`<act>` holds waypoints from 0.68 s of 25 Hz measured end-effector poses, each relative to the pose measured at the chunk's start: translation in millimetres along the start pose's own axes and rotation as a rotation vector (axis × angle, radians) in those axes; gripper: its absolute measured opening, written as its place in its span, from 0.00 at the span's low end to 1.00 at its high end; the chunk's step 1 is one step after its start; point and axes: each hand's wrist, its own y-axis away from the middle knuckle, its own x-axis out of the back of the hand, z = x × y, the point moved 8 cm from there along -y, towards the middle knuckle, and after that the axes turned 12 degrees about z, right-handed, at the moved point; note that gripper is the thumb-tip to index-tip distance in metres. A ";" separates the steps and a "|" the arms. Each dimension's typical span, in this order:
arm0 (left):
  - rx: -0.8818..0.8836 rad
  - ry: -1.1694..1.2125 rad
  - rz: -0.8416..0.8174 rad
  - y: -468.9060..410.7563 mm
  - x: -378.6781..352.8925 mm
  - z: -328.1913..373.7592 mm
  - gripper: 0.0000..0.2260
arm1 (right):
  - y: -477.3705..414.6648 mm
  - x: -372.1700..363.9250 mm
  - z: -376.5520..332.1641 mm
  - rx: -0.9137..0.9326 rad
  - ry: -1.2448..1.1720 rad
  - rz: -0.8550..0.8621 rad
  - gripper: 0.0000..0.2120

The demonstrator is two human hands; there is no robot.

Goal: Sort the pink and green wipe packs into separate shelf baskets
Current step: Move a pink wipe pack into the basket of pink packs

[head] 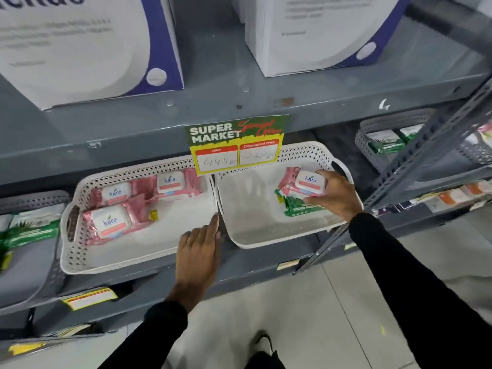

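Shelf [266, 102] | right hand [334, 194] grips pink pack [306, 182] | left hand [198, 251] seemingly open

**Grey metal shelving and its direct load**

The middle shelf [266, 258] carries two white perforated baskets side by side: the left basket [80, 257] and the right basket [255, 235], their rims almost touching. A grey basket [48, 278] stands at far left, another grey basket [372, 131] at far right. The upper shelf [239, 102] bears two white-and-blue boxes [87, 49], well apart. A price card [237, 143] hangs from its front edge.
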 end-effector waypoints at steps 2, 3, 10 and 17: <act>-0.008 -0.012 -0.001 -1.0 1.3 -1.2 0.21 | 2.6 2.2 -17.9 0.075 -0.022 0.068 0.42; -0.008 -0.018 -0.007 0.2 1.5 -4.8 0.21 | 5.7 2.1 -34.4 0.122 -0.035 0.089 0.41; 0.087 -0.044 0.039 18.5 37.8 -79.8 0.19 | 45.1 -52.0 -196.0 0.330 -0.448 -0.004 0.30; 0.123 -0.108 0.056 51.0 76.5 -175.0 0.16 | 96.3 -159.3 -317.5 0.676 -0.040 -0.049 0.37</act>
